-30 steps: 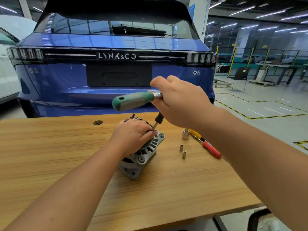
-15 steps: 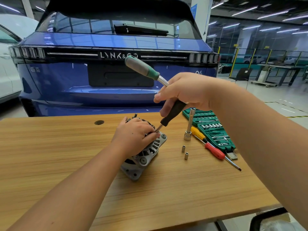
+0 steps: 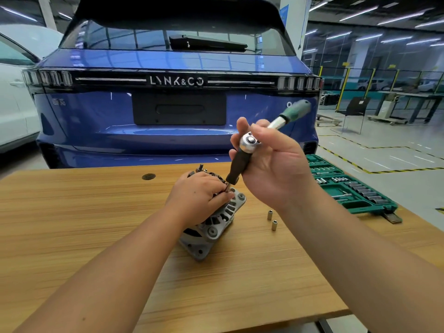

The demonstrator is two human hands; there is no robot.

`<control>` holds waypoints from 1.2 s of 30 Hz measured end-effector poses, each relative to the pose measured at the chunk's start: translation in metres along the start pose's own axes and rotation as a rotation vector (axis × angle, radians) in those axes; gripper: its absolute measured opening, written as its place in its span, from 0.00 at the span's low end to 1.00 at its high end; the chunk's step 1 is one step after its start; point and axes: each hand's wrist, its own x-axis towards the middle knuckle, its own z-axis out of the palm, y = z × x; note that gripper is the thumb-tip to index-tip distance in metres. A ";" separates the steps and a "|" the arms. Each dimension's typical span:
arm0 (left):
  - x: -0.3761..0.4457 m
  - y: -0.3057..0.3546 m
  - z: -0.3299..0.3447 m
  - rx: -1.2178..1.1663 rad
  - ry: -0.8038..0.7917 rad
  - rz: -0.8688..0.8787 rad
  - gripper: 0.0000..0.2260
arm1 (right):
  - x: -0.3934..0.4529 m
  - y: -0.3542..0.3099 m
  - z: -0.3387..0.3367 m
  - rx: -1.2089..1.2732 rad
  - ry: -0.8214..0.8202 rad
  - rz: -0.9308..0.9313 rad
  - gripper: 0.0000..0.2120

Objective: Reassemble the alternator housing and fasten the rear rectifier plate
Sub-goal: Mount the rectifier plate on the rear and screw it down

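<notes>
Workshop bay with a blue car point(image 3: 177, 111) parked behind a wooden table point(image 3: 72, 224), where two hands work on an alternator.

Largest on the table, the green socket case point(image 3: 348, 188) lies open beyond the right hand point(image 3: 271, 169), whose fingers curl round a ratchet point(image 3: 249, 143) with a dark extension angled down to the alternator point(image 3: 211, 227). Just below that grip, the left hand point(image 3: 199, 195) clamps the alternator's top, fingers pinching at the extension's tip. Two small sockets point(image 3: 272, 219) stand under the right wrist.

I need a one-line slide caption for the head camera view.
Left hand steadies grey metal alternator on wooden table; right hand holds green-handled ratchet on it.
</notes>
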 end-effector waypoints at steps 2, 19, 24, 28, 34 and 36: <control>0.001 0.000 0.000 0.008 -0.008 -0.001 0.15 | -0.001 0.002 -0.004 -0.044 -0.059 -0.048 0.13; 0.008 -0.013 0.018 -0.104 -0.028 -0.077 0.14 | 0.004 -0.017 0.010 -2.148 -0.039 -0.925 0.18; 0.007 -0.005 0.011 0.059 0.063 0.002 0.22 | 0.014 -0.038 0.030 -2.522 -0.117 -0.599 0.25; 0.007 -0.006 0.012 0.060 0.055 0.010 0.24 | 0.034 -0.046 0.048 -2.429 -0.026 -0.085 0.27; 0.005 -0.003 0.009 0.048 0.080 0.014 0.28 | 0.033 -0.056 0.046 -1.099 0.044 0.456 0.13; 0.005 -0.003 0.009 0.048 0.069 0.015 0.25 | 0.029 -0.045 0.039 -0.607 0.170 0.419 0.10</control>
